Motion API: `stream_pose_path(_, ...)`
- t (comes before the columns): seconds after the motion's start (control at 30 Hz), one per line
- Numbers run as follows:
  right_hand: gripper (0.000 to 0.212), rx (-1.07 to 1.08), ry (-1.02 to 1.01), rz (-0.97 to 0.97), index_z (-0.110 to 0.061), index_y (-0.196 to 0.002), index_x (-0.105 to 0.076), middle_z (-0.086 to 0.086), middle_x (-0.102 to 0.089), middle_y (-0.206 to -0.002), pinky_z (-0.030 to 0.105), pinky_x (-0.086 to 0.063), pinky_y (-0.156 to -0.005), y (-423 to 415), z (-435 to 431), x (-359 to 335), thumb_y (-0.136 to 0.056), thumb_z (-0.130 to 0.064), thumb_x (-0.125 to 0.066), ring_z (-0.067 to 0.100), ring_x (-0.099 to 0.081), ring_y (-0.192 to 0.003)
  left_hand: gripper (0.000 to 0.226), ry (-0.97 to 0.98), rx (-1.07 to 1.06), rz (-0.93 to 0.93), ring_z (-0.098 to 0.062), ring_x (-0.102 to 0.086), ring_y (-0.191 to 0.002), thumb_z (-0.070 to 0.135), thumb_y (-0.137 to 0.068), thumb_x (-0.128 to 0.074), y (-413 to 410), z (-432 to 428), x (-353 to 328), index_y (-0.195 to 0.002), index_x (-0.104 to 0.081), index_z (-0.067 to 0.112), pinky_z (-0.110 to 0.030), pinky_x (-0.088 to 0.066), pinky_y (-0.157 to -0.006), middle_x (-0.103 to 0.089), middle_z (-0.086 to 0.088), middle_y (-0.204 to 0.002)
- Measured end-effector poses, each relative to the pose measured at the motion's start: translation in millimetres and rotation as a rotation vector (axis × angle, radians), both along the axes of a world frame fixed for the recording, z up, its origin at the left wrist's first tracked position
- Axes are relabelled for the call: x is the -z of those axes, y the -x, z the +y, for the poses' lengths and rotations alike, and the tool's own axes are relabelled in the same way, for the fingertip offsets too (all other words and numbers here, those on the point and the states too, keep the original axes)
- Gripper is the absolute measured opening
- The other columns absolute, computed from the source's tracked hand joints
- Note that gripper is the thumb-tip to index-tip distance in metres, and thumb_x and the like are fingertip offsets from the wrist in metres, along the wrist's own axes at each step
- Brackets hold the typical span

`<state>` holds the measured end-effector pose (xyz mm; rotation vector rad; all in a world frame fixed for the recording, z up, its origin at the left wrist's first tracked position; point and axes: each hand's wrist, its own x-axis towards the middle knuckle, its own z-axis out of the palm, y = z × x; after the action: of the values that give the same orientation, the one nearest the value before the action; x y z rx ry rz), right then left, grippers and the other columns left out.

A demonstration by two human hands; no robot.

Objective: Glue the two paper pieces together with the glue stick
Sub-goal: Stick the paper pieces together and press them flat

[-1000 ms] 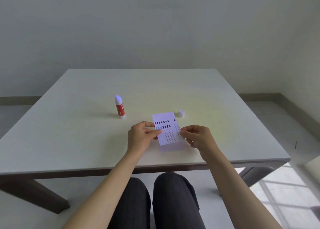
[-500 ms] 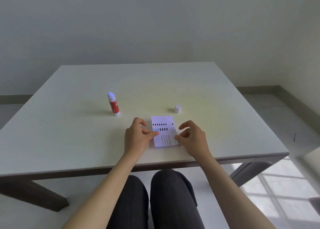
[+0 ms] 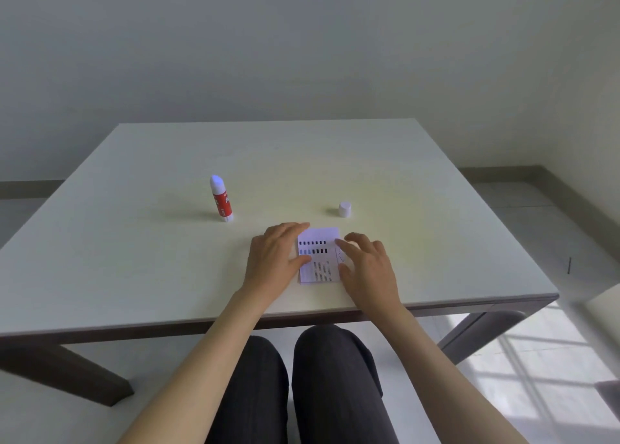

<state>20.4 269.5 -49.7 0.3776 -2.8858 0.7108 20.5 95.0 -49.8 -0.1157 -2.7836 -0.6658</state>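
A white printed paper (image 3: 318, 255) with black bars and dotted columns lies flat on the table near its front edge. Whether a second piece lies under it I cannot tell. My left hand (image 3: 276, 259) rests flat on the paper's left edge, fingers spread. My right hand (image 3: 365, 265) presses its right edge with spread fingers. The red and white glue stick (image 3: 221, 199) stands upright and uncapped to the back left of the paper. Its white cap (image 3: 345, 209) sits behind the paper to the right.
The white table (image 3: 134, 259) has its front edge just below my hands. My knees in dark trousers show under it. A grey wall stands behind, and a tiled floor lies to the right.
The paper was held up between my fingertips; it now lies flat on the table. Both hands have opened and flattened onto its edges.
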Motion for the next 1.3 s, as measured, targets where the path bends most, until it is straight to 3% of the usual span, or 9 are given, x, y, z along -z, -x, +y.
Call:
stream_pose_path(0.13,0.036,-0.063,-0.119,0.054,-0.022,-0.125,-0.059,-0.007,-0.055,-0.138,0.042,-0.028,-0.104,-4.1,-4.0,5.1,-0.093,-0.016,-0.044,0.027,-0.034,-0.139,0.047,0.156,0.157,-0.171,-0.013,-0.018,-0.145,0.041,-0.093,-0.048,1.9,-22.3,0.5,-0.138,-0.044,0.028,-0.038,-0.014,-0.115,-0.037,0.013,-0.151)
stream_pose_path(0.5,0.043,-0.200,-0.259,0.022,-0.028,-0.141,-0.038,-0.014,-0.027,-0.155,0.051,0.004,-0.116,-0.7,-37.5,1.1,-0.099,-0.033,-0.031,0.019,-0.007,-0.148,0.088,0.111,0.196,-0.358,-0.012,0.000,-0.147,0.065,-0.074,-0.058,-8.2,-78.8,1.5,-0.147,-0.023,0.032,-0.045,0.001,-0.117,-0.017,0.019,-0.157)
stream_pose_path(0.63,0.074,-0.469,-0.329,0.013,-0.031,-0.149,-0.015,-0.014,-0.014,-0.159,0.054,0.024,-0.109,-13.7,-51.5,4.0,-0.086,-0.064,0.005,0.019,0.009,-0.148,0.089,0.055,0.213,-0.378,-0.010,0.006,-0.147,0.068,-0.073,-0.055,-9.2,-79.9,3.8,-0.148,-0.018,0.035,-0.047,0.009,-0.116,-0.013,0.022,-0.156)
stream_pose_path(0.8,0.068,-0.316,-0.431,-0.119,-0.032,-0.150,0.003,-0.014,0.005,-0.160,0.057,0.020,-0.110,23.5,-44.9,-4.9,-0.091,-0.063,-0.008,0.020,0.019,-0.146,0.090,0.046,0.218,-0.393,-0.009,0.009,-0.146,0.068,-0.073,-0.055,-8.1,-81.5,4.7,-0.147,-0.016,0.036,-0.046,0.011,-0.115,-0.012,0.022,-0.157)
stream_pose_path(0.97,0.090,-0.536,-0.433,-0.028,-0.036,-0.148,0.007,-0.012,0.009,-0.160,0.056,0.024,-0.109,-5.2,-60.9,10.7,-0.069,-0.079,0.016,0.019,0.018,-0.146,0.094,0.026,0.224,-0.375,-0.007,0.007,-0.146,0.077,-0.066,-0.049,-7.8,-81.5,6.4,-0.146,-0.020,0.037,-0.047,0.011,-0.115,-0.014,0.026,-0.155)
stream_pose_path(1.07,0.070,-0.363,-0.417,-0.096,-0.038,-0.148,0.006,-0.014,0.008,-0.160,0.058,0.019,-0.111,17.1,-45.9,-1.5,-0.085,-0.069,-0.003,0.023,0.019,-0.146,0.094,0.007,0.220,-0.383,-0.007,0.007,-0.146,0.074,-0.068,-0.053,-7.7,-81.6,6.0,-0.147,-0.020,0.036,-0.047,0.011,-0.115,-0.016,0.024,-0.155)
stream_pose_path(1.13,0.073,-0.307,-0.441,-0.111,-0.031,-0.150,0.006,-0.011,0.009,-0.160,0.058,0.017,-0.111,20.7,-43.6,-6.2,-0.088,-0.067,-0.009,0.024,0.021,-0.145,0.092,-0.013,0.214,-0.389,-0.008,0.006,-0.146,0.069,-0.069,-0.058,-7.2,-81.4,5.3,-0.146,-0.021,0.036,-0.048,0.011,-0.116,-0.017,0.023,-0.156)
stream_pose_path(1.23,0.093,-0.527,-0.444,-0.022,-0.028,-0.150,0.006,-0.012,0.007,-0.160,0.054,0.025,-0.109,-6.8,-59.5,7.0,-0.072,-0.078,0.013,0.019,0.027,-0.142,0.091,-0.030,0.206,-0.379,-0.008,0.004,-0.147,0.065,-0.069,-0.061,-8.1,-80.2,3.7,-0.145,-0.022,0.038,-0.048,0.010,-0.116,-0.019,0.023,-0.155)
stream_pose_path(1.3,0.091,-0.540,-0.436,-0.025,-0.031,-0.150,0.004,-0.015,0.005,-0.160,0.053,0.026,-0.108,-6.0,-58.9,10.0,-0.072,-0.078,0.014,0.015,0.029,-0.140,0.093,-0.063,0.197,-0.383,-0.007,0.004,-0.147,0.065,-0.067,-0.062,-8.1,-80.3,4.6,-0.145,-0.019,0.040,-0.046,0.011,-0.116,-0.021,0.020,-0.155)
